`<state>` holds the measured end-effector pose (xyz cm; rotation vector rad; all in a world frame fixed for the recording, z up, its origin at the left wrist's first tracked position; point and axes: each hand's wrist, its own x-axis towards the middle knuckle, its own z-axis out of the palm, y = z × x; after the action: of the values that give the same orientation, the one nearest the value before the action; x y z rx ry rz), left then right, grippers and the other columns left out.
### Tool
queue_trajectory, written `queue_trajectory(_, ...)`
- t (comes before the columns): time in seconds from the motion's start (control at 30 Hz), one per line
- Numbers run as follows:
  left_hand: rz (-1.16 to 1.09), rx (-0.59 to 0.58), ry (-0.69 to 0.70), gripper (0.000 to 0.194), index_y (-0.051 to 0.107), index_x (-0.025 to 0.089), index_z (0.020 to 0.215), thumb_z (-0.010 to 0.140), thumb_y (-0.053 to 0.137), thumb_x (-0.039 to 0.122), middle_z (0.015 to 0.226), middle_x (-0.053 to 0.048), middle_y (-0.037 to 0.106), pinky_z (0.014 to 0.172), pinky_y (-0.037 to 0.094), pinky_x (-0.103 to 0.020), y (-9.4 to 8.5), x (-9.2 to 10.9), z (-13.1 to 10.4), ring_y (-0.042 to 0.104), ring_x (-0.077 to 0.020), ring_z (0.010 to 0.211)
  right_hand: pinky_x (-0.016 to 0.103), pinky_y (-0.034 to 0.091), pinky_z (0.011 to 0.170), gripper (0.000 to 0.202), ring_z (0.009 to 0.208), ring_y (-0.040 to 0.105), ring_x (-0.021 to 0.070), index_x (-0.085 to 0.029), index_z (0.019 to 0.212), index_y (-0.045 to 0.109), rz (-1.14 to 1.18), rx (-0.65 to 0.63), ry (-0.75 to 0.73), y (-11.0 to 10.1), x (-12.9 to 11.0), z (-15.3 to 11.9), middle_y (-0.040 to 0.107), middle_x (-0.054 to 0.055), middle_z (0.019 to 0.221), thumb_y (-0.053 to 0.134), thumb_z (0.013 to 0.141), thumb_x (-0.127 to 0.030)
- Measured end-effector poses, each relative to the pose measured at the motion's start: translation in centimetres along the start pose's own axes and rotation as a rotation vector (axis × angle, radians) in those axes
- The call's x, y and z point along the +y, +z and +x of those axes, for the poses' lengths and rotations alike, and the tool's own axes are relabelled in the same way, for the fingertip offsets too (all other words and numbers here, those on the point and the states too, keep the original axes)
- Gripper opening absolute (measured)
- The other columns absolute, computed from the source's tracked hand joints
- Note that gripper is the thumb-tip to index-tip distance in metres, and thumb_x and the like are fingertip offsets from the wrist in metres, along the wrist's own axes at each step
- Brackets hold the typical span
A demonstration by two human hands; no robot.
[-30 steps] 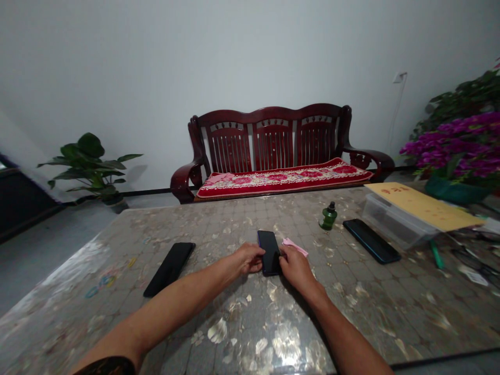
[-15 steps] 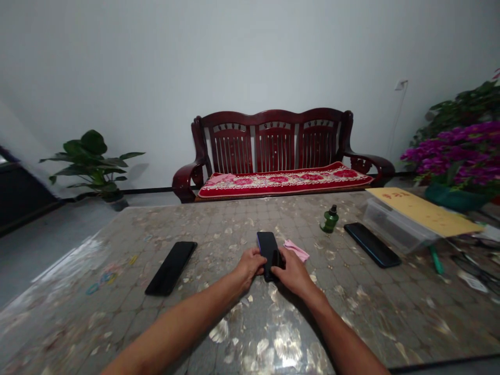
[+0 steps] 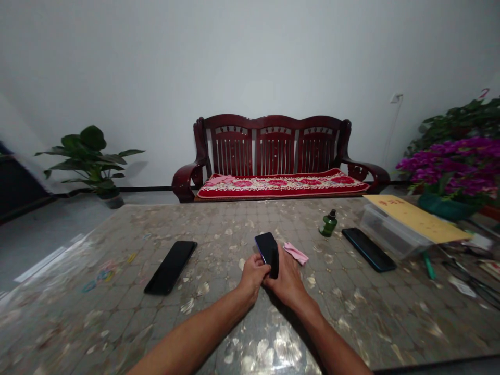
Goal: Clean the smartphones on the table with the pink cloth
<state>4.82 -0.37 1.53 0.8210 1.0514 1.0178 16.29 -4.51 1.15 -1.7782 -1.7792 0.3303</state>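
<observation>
Between my two hands is a dark smartphone (image 3: 266, 247) with a bluish edge, tilted to the left at its far end. My left hand (image 3: 253, 273) grips its near left side, thumb over the front. Fingers of my right hand (image 3: 286, 276) wrap round its right side, with the thumb near the bottom end. My hands hide the phone's lower part. Just right of my right hand lies a folded pink cloth (image 3: 296, 253). Another black smartphone (image 3: 171, 267) lies flat to the left, and a third dark phone (image 3: 369, 250) lies to the right.
A green bottle (image 3: 328, 224) stands on the patterned table (image 3: 219, 224). Beyond it are a clear plastic box (image 3: 394, 234) under a yellow envelope (image 3: 416, 219), a green pen (image 3: 428, 266) and cables. Coloured rubber bands (image 3: 104, 273) lie left. A wooden bench (image 3: 273, 122) stands behind.
The phone has turned, its far end swinging left. My right hand has moved further round its right side, and both thumbs are now closer together at the bottom end.
</observation>
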Motion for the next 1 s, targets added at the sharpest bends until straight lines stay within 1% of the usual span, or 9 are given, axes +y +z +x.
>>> queue_trajectory(0.2, -0.043, -0.016, 0.061, 0.042, 0.061, 0.015, 0.092, 0.053, 0.074, 0.009, 0.082, -0.005, 0.075, 0.074, 0.054, -0.028, 0.3, -0.4, -0.5, 0.071, -0.0197, 0.077, 0.049, 0.036, 0.111, 0.084, 0.136, 0.042, 0.0352, -0.02, 0.155, 0.028, 0.125, 0.099, 0.078, 0.6, -0.3, -0.7, 0.047, 0.018, 0.145, 0.059, 0.077, -0.019)
queue_trajectory(0.33, -0.034, -0.101, 0.089, 0.049, 0.062, 0.014, 0.099, 0.054, 0.081, 0.021, 0.091, -0.01, 0.075, 0.081, 0.054, -0.032, 0.7, -0.1, -1.4, 0.072, -0.0231, 0.086, 0.051, 0.03, 0.116, 0.087, 0.138, 0.04, 0.0345, -0.019, 0.151, 0.035, 0.296, 0.156, 0.113, 0.1, 0.4, -0.7, 0.048, 0.016, 0.145, 0.061, 0.068, -0.015)
queue_trajectory(0.43, 0.007, -0.178, 0.094, 0.058, 0.06, 0.014, 0.108, 0.057, 0.083, 0.028, 0.097, -0.011, 0.075, 0.083, 0.054, -0.033, 1.4, 0.2, -2.4, 0.071, -0.024, 0.091, 0.049, 0.036, 0.112, 0.096, 0.133, 0.046, 0.0335, -0.022, 0.15, 0.034, 0.578, 0.13, 0.193, -1.3, 1.2, -1.2, 0.051, 0.014, 0.143, 0.065, 0.059, -0.017)
queue_trajectory(0.53, 0.076, -0.293, 0.096, 0.064, 0.057, 0.015, 0.117, 0.061, 0.081, 0.033, 0.102, -0.011, 0.073, 0.08, 0.054, -0.032, 1.8, 0.4, -3.2, 0.072, -0.0231, 0.089, 0.042, 0.052, 0.089, 0.105, 0.108, 0.062, 0.0305, -0.026, 0.151, 0.031, 0.906, -0.003, 0.341, -3.6, 1.9, -2.6, 0.061, 0.01, 0.128, 0.065, 0.052, -0.017)
queue_trajectory(0.63, 0.202, -0.336, 0.094, 0.065, 0.055, 0.017, 0.121, 0.063, 0.079, 0.034, 0.109, -0.01, 0.071, 0.072, 0.054, -0.03, 1.2, 0.4, -3.5, 0.072, -0.0193, 0.079, 0.037, 0.054, 0.078, 0.106, 0.098, 0.065, 0.0279, -0.026, 0.151, 0.031, 1.031, 0.017, 0.446, -6.8, 3.3, -4.5, 0.064, 0.007, 0.119, 0.066, 0.052, -0.017)
queue_trajectory(0.73, 0.357, -0.322, 0.15, 0.058, 0.057, 0.017, 0.121, 0.068, 0.073, 0.033, 0.115, -0.012, 0.069, 0.073, 0.054, -0.03, -0.4, 0.6, -3.0, 0.071, -0.018, 0.078, 0.039, 0.054, 0.085, 0.104, 0.11, 0.062, 0.0298, -0.025, 0.153, 0.028, 0.937, 0.095, 0.492, -10.7, 6.0, -5.5, 0.061, 0.009, 0.127, 0.068, 0.057, -0.024)
queue_trajectory(0.8, 0.479, -0.299, 0.212, 0.053, 0.059, 0.016, 0.119, 0.07, 0.068, 0.033, 0.116, -0.013, 0.069, 0.074, 0.055, -0.032, -1.8, 0.9, -2.2, 0.071, -0.0176, 0.075, 0.041, 0.051, 0.094, 0.106, 0.12, 0.058, 0.032, -0.021, 0.153, 0.031, 0.735, 0.203, 0.502, -13.3, 8.9, -5.0, 0.055, 0.012, 0.137, 0.067, 0.054, -0.025)
queue_trajectory(0.9, 0.683, -0.235, 0.329, 0.044, 0.062, 0.016, 0.116, 0.074, 0.06, 0.03, 0.111, -0.011, 0.071, 0.077, 0.055, -0.034, -3.9, 1.3, -0.5, 0.07, -0.0189, 0.076, 0.044, 0.045, 0.104, 0.107, 0.129, 0.051, 0.0358, -0.013, 0.151, 0.035, 0.388, 0.271, 0.557, -16.8, 14.2, -3.1, 0.052, 0.018, 0.141, 0.065, 0.048, -0.022)
queue_trajectory(1.0, 0.891, -0.14, 0.467, 0.041, 0.063, 0.019, 0.116, 0.076, 0.055, 0.026, 0.113, -0.009, 0.071, 0.086, 0.053, -0.036, -5.7, 1.6, 1.3, 0.07, -0.0216, 0.091, 0.044, 0.042, 0.107, 0.105, 0.131, 0.05, 0.0362, -0.012, 0.149, 0.037, 0.171, 0.285, 0.536, -19.2, 19.2, -0.8, 0.054, 0.019, 0.14, 0.063, 0.048, -0.02)
